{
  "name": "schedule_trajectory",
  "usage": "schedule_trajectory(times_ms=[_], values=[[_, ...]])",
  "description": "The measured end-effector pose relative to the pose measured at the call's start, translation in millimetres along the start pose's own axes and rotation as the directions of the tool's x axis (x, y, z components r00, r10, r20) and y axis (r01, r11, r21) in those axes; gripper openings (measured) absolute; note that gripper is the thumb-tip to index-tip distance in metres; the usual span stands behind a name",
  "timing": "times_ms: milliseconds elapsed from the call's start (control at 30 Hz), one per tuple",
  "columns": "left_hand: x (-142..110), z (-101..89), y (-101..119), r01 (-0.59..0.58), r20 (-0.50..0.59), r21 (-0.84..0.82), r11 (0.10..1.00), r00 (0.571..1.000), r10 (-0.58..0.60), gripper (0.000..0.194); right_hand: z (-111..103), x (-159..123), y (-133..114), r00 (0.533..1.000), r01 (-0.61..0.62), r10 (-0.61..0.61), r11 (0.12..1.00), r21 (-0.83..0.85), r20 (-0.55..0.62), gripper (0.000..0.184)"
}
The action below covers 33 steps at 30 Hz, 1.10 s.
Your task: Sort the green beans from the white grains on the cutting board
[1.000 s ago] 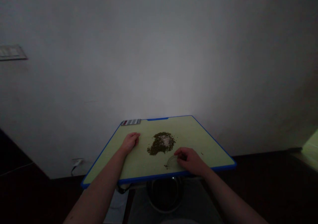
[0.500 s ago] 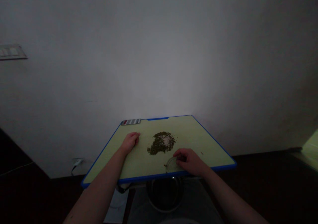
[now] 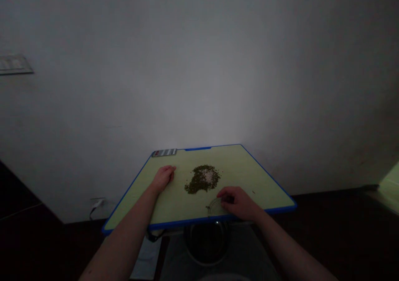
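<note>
The left hand (image 3: 163, 179) rests loosely on the blue-edged pale green table (image 3: 237, 168), well apart from the right hand (image 3: 238, 203), whose fingers curl over a clear round plastic rim (image 3: 214, 207) near the front edge, just below a central heap of small green beans (image 3: 202, 179).

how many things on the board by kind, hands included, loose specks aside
hands: 2
seed pile: 1
clear ring: 1
striped strip: 1
total: 5
</note>
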<state>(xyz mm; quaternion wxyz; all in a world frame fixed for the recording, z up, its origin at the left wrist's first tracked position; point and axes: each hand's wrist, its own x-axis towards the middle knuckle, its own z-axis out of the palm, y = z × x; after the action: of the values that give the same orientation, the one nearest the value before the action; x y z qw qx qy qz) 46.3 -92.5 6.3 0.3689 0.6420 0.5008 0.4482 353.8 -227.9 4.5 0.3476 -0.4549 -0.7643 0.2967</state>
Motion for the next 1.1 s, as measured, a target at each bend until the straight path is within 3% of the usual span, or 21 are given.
schedule_trajectory(times_ms=[267, 600, 833, 1100], values=[[-2.5, 1.9, 6.6, 0.025, -0.007, -0.032, 0.999, 1.000, -0.025, 0.036, 0.7, -0.2, 1.9, 1.000, -0.002, 0.002, 1.000, 0.004, -0.001, 0.024], [0.0, 0.2, -0.1, 0.018, -0.002, -0.013, 1.000, 1.000, -0.018, 0.037, -1.2, 0.2, -0.3, 1.000, 0.003, -0.003, 1.000, 0.025, -0.002, 0.025], [-1.7, -0.4, 2.6, 0.012, -0.006, 0.023, 1.000, 1.000, -0.011, 0.038, 0.8, 2.4, 1.3, 0.993, -0.019, 0.020, 1.000, 0.010, -0.113, 0.023], [-4.0, 2.0, 7.5, 0.013, -0.010, -0.005, 1.000, 1.000, -0.013, 0.037, 1.1, 4.7, 1.7, 0.989, -0.042, 0.036, 0.998, -0.041, -0.145, 0.024]])
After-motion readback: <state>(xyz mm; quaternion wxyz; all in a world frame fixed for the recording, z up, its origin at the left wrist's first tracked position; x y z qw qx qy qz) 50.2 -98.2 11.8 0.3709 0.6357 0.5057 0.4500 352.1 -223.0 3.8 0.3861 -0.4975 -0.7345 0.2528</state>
